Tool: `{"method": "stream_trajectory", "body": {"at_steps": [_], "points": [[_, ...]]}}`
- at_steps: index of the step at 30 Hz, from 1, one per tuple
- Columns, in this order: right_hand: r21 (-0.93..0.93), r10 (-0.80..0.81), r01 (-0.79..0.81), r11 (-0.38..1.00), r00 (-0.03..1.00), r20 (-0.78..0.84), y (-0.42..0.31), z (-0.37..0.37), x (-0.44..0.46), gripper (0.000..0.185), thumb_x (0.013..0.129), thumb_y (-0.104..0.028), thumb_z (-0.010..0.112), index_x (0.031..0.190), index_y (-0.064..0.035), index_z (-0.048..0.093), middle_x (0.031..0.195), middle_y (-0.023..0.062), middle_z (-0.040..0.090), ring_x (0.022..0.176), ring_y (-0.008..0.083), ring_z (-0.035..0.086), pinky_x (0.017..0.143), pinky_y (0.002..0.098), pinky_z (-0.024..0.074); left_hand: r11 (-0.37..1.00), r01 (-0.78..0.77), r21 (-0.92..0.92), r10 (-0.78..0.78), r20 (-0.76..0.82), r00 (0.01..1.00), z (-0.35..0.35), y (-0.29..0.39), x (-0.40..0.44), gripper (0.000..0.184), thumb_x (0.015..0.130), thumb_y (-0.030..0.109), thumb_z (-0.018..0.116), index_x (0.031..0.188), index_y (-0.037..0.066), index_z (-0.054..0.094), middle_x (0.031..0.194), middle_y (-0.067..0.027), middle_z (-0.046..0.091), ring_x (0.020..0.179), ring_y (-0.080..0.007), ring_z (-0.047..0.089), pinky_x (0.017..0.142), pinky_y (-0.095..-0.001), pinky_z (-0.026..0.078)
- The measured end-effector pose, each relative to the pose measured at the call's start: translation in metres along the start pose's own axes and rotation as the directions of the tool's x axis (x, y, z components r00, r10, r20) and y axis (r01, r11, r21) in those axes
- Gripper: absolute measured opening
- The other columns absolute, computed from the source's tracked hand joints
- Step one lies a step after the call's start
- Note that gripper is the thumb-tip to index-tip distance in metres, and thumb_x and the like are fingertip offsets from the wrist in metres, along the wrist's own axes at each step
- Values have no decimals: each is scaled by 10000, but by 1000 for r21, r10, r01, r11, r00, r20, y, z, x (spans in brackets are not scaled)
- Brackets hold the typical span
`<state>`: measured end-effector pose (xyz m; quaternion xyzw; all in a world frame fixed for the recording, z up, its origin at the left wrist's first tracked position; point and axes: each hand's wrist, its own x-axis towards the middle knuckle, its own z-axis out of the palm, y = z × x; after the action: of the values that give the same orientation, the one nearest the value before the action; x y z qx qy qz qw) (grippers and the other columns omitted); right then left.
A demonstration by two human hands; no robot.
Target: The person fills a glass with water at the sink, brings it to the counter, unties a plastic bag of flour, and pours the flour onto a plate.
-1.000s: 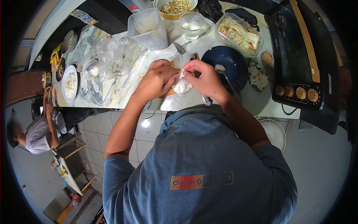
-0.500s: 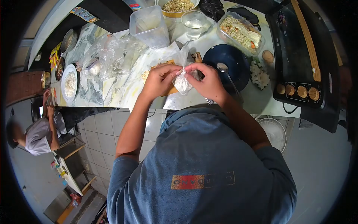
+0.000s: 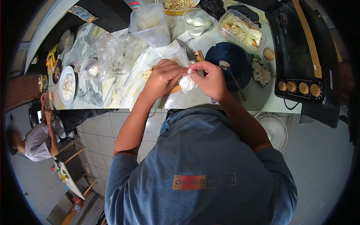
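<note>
A small clear plastic bag of white powder (image 3: 187,84) hangs between my hands, over the near edge of the counter. My left hand (image 3: 163,78) is closed on its gathered neck, with the back of the hand towards me. My right hand (image 3: 210,79) pinches the same neck from the other side with thumb and forefinger. Behind them lies a wooden board (image 3: 174,90), mostly hidden, with pale chopped bits (image 3: 147,75) at its left. A dark blue bowl (image 3: 236,56) stands right of my right hand, and a metal spoon (image 3: 233,77) rests in it.
A noodle and vegetable container (image 3: 240,32), an egg (image 3: 268,54) and a black toaster oven (image 3: 296,48) stand right. At the back are a clear tub (image 3: 150,32) and a water cup (image 3: 195,23). Crumpled plastic bags (image 3: 116,54) and a white plate (image 3: 68,98) lie left. Another person (image 3: 39,137) sits far left.
The bag's neck has been drawn tighter, and the bag has shifted slightly right. My left hand has turned and closed further over the neck. The right hand keeps its pinch.
</note>
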<state>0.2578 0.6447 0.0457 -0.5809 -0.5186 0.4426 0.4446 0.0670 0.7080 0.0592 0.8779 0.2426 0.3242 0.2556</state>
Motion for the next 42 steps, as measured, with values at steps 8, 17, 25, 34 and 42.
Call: {"method": "stream_trajectory", "body": {"at_steps": [8, 17, 25, 34, 42], "points": [[3, -82, 83, 997, 992, -98, 12, 5, 0, 214, 796, -69, 726, 996, 1, 700, 893, 108, 729, 844, 137, 687, 719, 279, 539, 989, 97, 115, -97, -5, 995, 7, 10, -3, 193, 802, 43, 711, 993, 19, 693, 901, -121, 692, 877, -298, 645, 853, -388, 466], [-277, -323, 349, 895, 937, 134, -11, -20, 7, 275, 775, -73, 723, 1049, -97, 715, 984, 83, 683, 894, 197, 636, 851, 348, 446, 821, 424, -383, -480, -58, 876, 27, 9, -16, 220, 804, 49, 671, 1022, 20, 692, 921, -108, 693, 907, -256, 643, 868, -348, 457], [-578, -648, 681, 449, 694, 314, -23, -39, 32, 194, 768, -203, 751, 957, -160, 740, 1024, 18, 663, 1060, 202, 535, 880, 384, 340, 718, 431, -546, -532, -32, 846, 36, 1, -24, 214, 803, 47, 672, 1015, 20, 680, 948, -92, 696, 919, -233, 643, 881, -333, 455], [-110, 11, 41, 993, 900, 435, -8, -43, 47, 166, 872, -195, 700, 997, -87, 716, 868, 27, 698, 943, 157, 627, 854, 333, 478, 947, 282, -155, -309, -194, 931, 29, 8, -17, 215, 780, 92, 763, 980, 82, 684, 934, -41, 696, 930, -217, 628, 893, -342, 373], [427, 292, -719, 548, 643, 708, 13, -48, 49, 303, 997, -225, 495, 1235, -54, 569, 1172, 159, 643, 957, 186, 625, 827, 307, 485, 978, 170, 120, -132, -278, 952, 34, 11, -12, 203, 753, 95, 756, 948, 102, 699, 880, -43, 678, 898, -226, 618, 844, -362, 374]]}}
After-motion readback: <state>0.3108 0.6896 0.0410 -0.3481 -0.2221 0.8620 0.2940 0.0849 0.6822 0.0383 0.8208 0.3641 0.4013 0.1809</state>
